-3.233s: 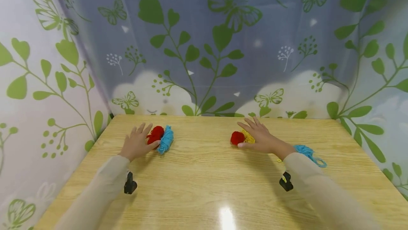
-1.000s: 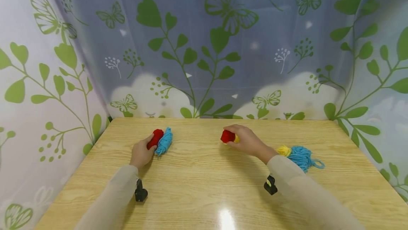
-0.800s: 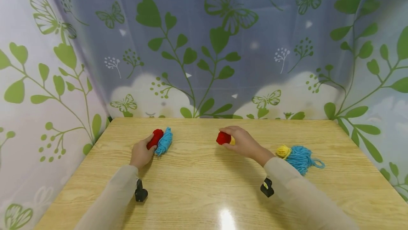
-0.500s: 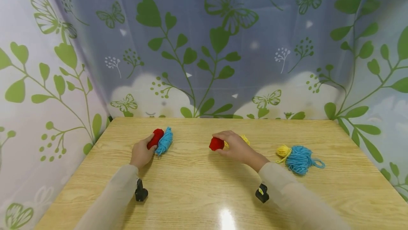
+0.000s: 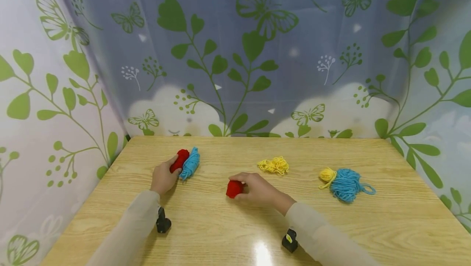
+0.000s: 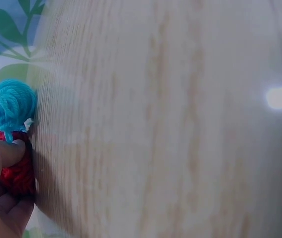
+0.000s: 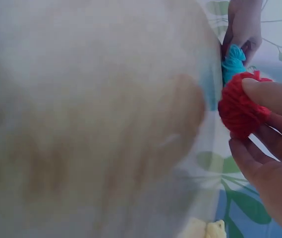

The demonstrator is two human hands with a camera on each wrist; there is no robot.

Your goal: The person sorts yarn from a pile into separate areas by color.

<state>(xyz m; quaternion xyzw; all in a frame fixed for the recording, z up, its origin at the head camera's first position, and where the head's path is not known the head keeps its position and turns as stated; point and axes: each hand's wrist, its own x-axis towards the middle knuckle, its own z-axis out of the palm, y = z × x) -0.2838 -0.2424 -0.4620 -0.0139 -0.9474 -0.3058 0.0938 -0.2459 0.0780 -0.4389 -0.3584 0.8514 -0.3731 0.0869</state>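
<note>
My left hand (image 5: 163, 177) grips an oblong red yarn bundle (image 5: 180, 158) at the left of the table, thumb and fingers on either side. Against its right side lies a light blue yarn skein (image 5: 190, 163), which the hand does not hold; the left wrist view shows the thumb (image 6: 13, 152) across the red yarn near the blue one. My right hand (image 5: 255, 190) pinches a round red yarn ball (image 5: 234, 189) near the table's middle. In the right wrist view the thumb lies over this red ball (image 7: 242, 105) and the fingers are beneath it.
A loose yellow yarn tangle (image 5: 275, 165) lies behind my right hand. Further right, a small yellow yarn ball (image 5: 327, 174) touches a blue yarn bundle (image 5: 347, 185) with a loop sticking out. A patterned curtain (image 5: 235, 53) rises behind the wooden table (image 5: 206, 225).
Both hands first hovered with spread fingers; the left has since gripped its red bundle. My right hand took the red ball from beside the yellow yarn and carried it left and nearer.
</note>
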